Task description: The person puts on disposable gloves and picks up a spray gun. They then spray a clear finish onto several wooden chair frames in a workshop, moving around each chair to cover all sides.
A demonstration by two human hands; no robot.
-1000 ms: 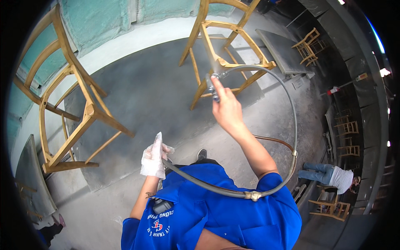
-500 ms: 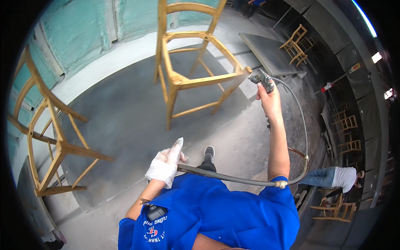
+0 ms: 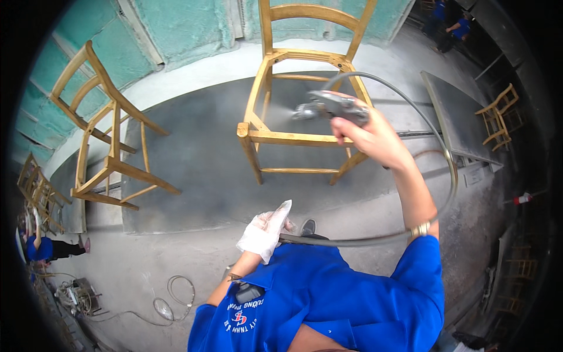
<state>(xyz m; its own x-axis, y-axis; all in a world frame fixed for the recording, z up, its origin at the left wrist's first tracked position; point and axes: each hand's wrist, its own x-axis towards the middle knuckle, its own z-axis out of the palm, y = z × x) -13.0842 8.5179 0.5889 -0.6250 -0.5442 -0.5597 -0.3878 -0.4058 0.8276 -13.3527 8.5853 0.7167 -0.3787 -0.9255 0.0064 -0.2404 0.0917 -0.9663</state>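
Observation:
My right hand (image 3: 375, 139) grips a metal spray gun (image 3: 340, 107), its nozzle pointing left above the open seat frame of a wooden chair (image 3: 299, 138). A pale mist spreads from the nozzle. The chair stands upright, seatless, on a wide dark board (image 3: 193, 202). From the gun a grey hose (image 3: 352, 241) loops over my right forearm, past a brass fitting, and back to my left hand (image 3: 263, 236). That hand wears a thin clear plastic glove and is closed around the hose, low near my body.
Another seatless chair (image 3: 114, 167) stands on the left, with more chairs (image 3: 44, 185) beyond it. Teal-covered wall panels (image 3: 182, 32) rise behind. At right lies a grey board (image 3: 448, 120) beside a chair (image 3: 498, 117). A coiled line (image 3: 182, 293) lies on the floor; other people (image 3: 41, 249) work nearby.
My right hand has carried the spray gun from the chair's right front corner leftward over its seat frame. My view has turned, showing more on the left. My left hand keeps the hose.

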